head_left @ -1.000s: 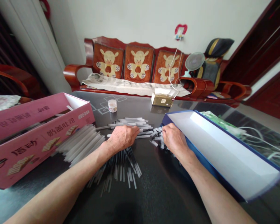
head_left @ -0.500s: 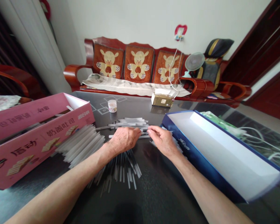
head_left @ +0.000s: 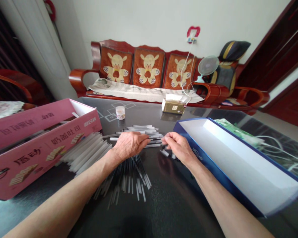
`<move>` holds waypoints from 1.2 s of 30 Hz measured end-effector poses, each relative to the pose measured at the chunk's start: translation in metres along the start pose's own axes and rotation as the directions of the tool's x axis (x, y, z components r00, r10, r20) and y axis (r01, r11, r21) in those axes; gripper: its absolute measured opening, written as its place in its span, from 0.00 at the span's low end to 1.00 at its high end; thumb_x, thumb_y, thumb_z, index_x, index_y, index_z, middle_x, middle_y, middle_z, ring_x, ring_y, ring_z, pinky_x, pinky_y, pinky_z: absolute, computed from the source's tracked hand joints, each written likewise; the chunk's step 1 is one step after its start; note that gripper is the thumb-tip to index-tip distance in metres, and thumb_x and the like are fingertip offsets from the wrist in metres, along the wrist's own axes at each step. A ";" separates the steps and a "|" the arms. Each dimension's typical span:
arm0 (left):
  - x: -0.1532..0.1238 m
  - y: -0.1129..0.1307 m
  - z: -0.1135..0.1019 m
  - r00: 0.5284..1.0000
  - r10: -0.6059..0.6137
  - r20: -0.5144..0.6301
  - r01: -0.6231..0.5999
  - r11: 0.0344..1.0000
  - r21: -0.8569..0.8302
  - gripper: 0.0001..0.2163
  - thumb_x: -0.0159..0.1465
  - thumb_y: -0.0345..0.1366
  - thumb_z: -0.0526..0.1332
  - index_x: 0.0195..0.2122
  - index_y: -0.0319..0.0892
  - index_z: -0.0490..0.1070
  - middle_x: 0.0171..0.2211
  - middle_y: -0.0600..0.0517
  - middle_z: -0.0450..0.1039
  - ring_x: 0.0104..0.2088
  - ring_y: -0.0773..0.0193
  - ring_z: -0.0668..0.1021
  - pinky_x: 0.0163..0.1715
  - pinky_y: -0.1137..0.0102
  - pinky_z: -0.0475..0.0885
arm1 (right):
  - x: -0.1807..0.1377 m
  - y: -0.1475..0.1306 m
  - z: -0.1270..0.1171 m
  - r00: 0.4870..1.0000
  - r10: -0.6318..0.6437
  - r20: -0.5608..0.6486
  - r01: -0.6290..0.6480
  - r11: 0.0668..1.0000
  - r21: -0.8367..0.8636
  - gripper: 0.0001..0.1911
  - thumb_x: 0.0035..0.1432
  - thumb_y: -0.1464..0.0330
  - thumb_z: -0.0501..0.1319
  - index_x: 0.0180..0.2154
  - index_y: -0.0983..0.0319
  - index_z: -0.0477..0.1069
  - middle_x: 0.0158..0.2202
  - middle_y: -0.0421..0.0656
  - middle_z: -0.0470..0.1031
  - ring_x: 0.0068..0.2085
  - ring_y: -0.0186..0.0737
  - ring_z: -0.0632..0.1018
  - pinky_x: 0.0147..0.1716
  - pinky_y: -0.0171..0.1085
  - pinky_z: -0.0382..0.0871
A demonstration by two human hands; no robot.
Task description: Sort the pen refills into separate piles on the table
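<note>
My left hand [head_left: 132, 142] is closed around a thin pen-like stick [head_left: 113, 139], whose whitish end pokes out on the left. Thumb and fingers of my right hand [head_left: 175, 143] are pinched together just to its right; what they hold, if anything, is too small to make out. Behind both hands lies a pile of similar pale and dark sticks [head_left: 141, 128]. Dark thin sticks with clear ends [head_left: 129, 185] fan out below my left hand. A stack of translucent tubes [head_left: 89, 152] lies to the left. Small clear pieces [head_left: 165, 152] sit under my right hand.
A pink carton [head_left: 49, 142] with sticks inside stands at the left. On the right is a blue box [head_left: 228, 158] with a white interior. A small cup [head_left: 120, 113] and a tissue box [head_left: 173, 106] stand farther back on the dark table [head_left: 173, 205]. Cables [head_left: 275, 145] lie far right.
My right hand has moved slightly right, so the gap between the hands is wider. Small clear pieces now show beneath it. My left hand has shifted a little left with the stick.
</note>
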State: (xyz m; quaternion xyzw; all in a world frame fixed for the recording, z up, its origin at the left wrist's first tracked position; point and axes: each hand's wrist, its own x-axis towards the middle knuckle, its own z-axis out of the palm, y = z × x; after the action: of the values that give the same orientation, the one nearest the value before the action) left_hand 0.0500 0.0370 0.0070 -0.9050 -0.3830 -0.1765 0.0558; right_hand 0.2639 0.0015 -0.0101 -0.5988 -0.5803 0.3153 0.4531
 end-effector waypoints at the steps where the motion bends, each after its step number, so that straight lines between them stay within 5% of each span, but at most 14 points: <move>1: 0.000 -0.001 -0.001 1.000 -0.024 -0.001 0.024 1.000 0.017 0.18 0.68 0.46 0.46 0.40 0.47 0.74 0.29 0.51 0.76 0.31 0.63 0.77 0.25 0.74 0.63 | 0.000 0.000 -0.002 0.998 -0.044 -0.036 0.042 0.998 -0.046 0.07 0.56 0.64 0.57 0.34 0.60 0.70 0.36 0.44 0.79 0.36 0.39 0.79 0.32 0.34 0.71; 4: 0.001 0.000 -0.001 1.000 -0.026 -0.006 0.027 0.999 0.044 0.18 0.68 0.45 0.46 0.36 0.46 0.75 0.27 0.50 0.75 0.30 0.64 0.77 0.25 0.75 0.62 | -0.005 -0.006 0.003 0.956 -0.289 -0.051 0.271 0.937 -0.220 0.11 0.56 0.67 0.58 0.42 0.60 0.71 0.42 0.45 0.78 0.41 0.40 0.78 0.41 0.37 0.70; 8: 0.001 0.006 -0.002 0.998 0.068 -0.002 -0.067 0.997 0.025 0.18 0.68 0.44 0.46 0.37 0.45 0.75 0.27 0.50 0.73 0.29 0.63 0.76 0.24 0.74 0.61 | -0.016 -0.014 0.018 0.864 -0.485 0.131 0.496 0.779 -0.383 0.12 0.60 0.69 0.55 0.45 0.58 0.72 0.41 0.45 0.78 0.43 0.41 0.77 0.45 0.38 0.67; 13: 0.001 -0.001 -0.004 0.995 0.096 0.036 -0.098 0.995 0.034 0.19 0.69 0.45 0.45 0.40 0.45 0.75 0.29 0.49 0.73 0.30 0.63 0.75 0.25 0.73 0.62 | -0.012 -0.010 0.007 0.876 -0.428 0.221 0.475 0.688 -0.549 0.13 0.63 0.69 0.51 0.40 0.59 0.75 0.36 0.46 0.77 0.38 0.40 0.77 0.40 0.36 0.67; 18: 0.004 -0.017 -0.009 0.992 -0.117 -0.038 0.120 0.988 0.096 0.18 0.69 0.44 0.45 0.45 0.45 0.72 0.33 0.49 0.73 0.33 0.62 0.76 0.27 0.73 0.65 | -0.006 -0.007 -0.011 0.935 -0.334 0.120 0.327 0.678 -0.658 0.11 0.57 0.72 0.55 0.32 0.62 0.76 0.31 0.46 0.76 0.32 0.40 0.76 0.34 0.36 0.66; 23: 0.004 -0.017 -0.009 0.993 -0.112 -0.047 0.116 0.989 0.094 0.16 0.68 0.38 0.46 0.51 0.44 0.68 0.35 0.48 0.73 0.36 0.61 0.76 0.29 0.72 0.67 | -0.024 -0.019 0.012 0.947 -0.071 0.312 0.219 0.855 -0.470 0.08 0.49 0.73 0.59 0.24 0.58 0.77 0.22 0.39 0.77 0.24 0.37 0.75 0.25 0.33 0.63; 28: 0.004 -0.015 -0.004 0.997 -0.069 -0.040 0.072 0.996 0.058 0.15 0.67 0.34 0.47 0.51 0.43 0.67 0.36 0.47 0.74 0.40 0.61 0.76 0.34 0.72 0.69 | -0.032 -0.022 0.028 0.914 -0.017 0.405 0.142 0.949 -0.280 0.09 0.51 0.69 0.60 0.24 0.60 0.78 0.20 0.39 0.77 0.23 0.36 0.75 0.21 0.31 0.63; 33: 0.004 -0.012 -0.011 0.974 0.033 -0.223 -0.064 0.989 -0.133 0.12 0.68 0.34 0.47 0.48 0.41 0.66 0.39 0.48 0.75 0.41 0.63 0.77 0.43 0.70 0.70 | -0.019 -0.014 0.028 0.973 0.086 0.215 -0.095 0.995 0.035 0.08 0.55 0.67 0.59 0.34 0.61 0.76 0.29 0.42 0.79 0.25 0.34 0.77 0.20 0.30 0.66; 36: 0.003 -0.005 -0.019 0.925 -0.063 -0.375 -0.088 0.925 -0.371 0.09 0.68 0.35 0.49 0.46 0.42 0.65 0.41 0.50 0.76 0.39 0.67 0.77 0.43 0.72 0.70 | -0.012 -0.011 0.028 0.973 0.213 0.088 -0.230 0.923 0.308 0.11 0.57 0.64 0.59 0.41 0.61 0.73 0.38 0.46 0.79 0.32 0.36 0.79 0.22 0.30 0.70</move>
State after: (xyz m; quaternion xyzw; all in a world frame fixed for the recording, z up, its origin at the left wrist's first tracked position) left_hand 0.0434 0.0381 0.0255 -0.8494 -0.3173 -0.4191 -0.0465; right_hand 0.2319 -0.0065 -0.0127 -0.5718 -0.4624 0.4689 0.4892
